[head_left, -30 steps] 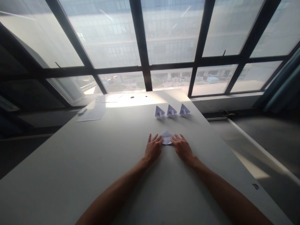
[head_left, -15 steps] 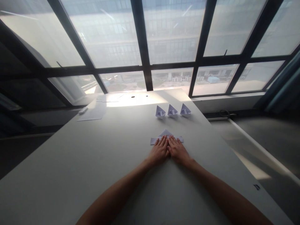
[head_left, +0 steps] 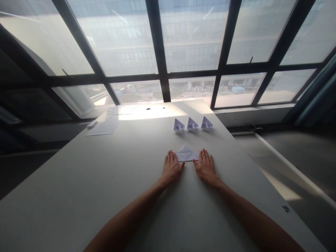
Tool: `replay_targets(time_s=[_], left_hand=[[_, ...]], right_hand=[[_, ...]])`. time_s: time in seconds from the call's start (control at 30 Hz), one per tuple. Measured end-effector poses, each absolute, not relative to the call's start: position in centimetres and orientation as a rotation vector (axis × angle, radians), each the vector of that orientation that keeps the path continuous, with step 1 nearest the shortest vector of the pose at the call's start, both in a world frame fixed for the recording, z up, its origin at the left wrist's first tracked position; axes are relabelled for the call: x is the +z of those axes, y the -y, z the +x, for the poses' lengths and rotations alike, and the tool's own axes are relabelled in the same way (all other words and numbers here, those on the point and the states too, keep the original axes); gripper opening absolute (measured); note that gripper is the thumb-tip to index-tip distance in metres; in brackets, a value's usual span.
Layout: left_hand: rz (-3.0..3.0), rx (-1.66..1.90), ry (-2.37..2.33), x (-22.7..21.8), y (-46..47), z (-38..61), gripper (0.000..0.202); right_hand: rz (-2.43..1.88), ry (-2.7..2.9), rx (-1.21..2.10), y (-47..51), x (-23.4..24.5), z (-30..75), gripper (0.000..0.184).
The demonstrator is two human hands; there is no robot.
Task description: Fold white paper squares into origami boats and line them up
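A folded white sheet of paper [head_left: 186,154] lies flat on the white table [head_left: 118,182], its peak pointing away from me and a strip along its near edge. My left hand [head_left: 172,166] is laid flat over the paper's left end, fingers stretched out and thumb pointing inward. Over the right end my right hand [head_left: 205,166] rests the same way, palm down. Both ends of the paper are hidden beneath the fingers, while its middle shows between the thumbs.
Three folded paper boats [head_left: 192,125] stand in a row beyond the paper. At the table's far left lie flat paper sheets [head_left: 102,127] with a small pale object [head_left: 91,124] beside them. A small dark mark [head_left: 286,209] is near the right edge. Windows rise behind the table.
My hands have slid apart from the paper's middle to its two ends, the left one leftward and the right one rightward. The middle of the paper is now uncovered.
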State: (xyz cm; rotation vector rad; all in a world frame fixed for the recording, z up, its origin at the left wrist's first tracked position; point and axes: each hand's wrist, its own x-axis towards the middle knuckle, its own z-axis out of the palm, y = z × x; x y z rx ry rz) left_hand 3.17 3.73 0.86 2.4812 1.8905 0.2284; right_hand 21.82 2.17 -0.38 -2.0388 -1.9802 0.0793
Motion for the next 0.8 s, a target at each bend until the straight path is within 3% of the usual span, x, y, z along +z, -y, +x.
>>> replay_targets(time_s=[0.4, 0.8], left_hand=[[2.436, 0.540, -1.727, 1.3, -5.1, 2.0, 0.046], [2.361, 0.844, -1.470, 2.0, -5.5, 1.8, 0.042]], right_hand=[[-1.769, 1.948, 0.147, -3.7, -0.2, 23.2, 0.049], [-1.667, 1.976, 0.148, -3.4, 1.2, 23.5, 0.044]])
